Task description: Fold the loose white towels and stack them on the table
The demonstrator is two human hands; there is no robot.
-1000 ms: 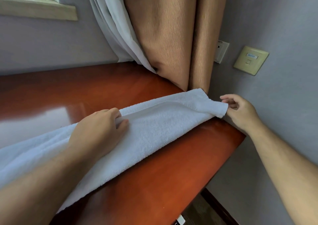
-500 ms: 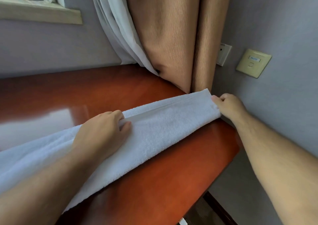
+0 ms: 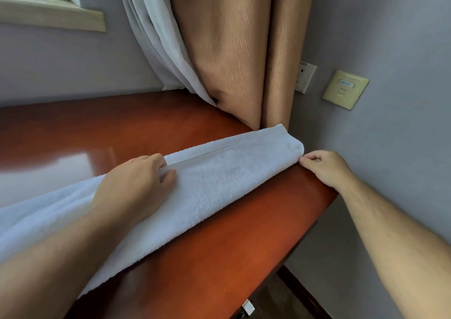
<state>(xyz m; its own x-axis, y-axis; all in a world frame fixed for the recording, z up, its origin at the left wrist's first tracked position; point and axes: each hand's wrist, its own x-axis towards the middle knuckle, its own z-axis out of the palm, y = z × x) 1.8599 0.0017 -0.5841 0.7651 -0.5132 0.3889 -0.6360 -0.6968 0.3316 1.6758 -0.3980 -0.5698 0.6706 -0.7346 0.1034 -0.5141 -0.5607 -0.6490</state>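
Sliding lower since the earlier frame, the right hand [image 3: 327,170] pinches the end corner of the white towel [image 3: 219,184] at centre right, the left hand [image 3: 136,187] grips its upper hem mid-frame, and the lengthwise-folded strip lies stretched across the table [image 3: 244,257], seemingly ready for crosswise folding.

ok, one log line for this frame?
phase: folding | left hand: grips towel hem | right hand: pinches towel end | towel: folded lengthwise, on table
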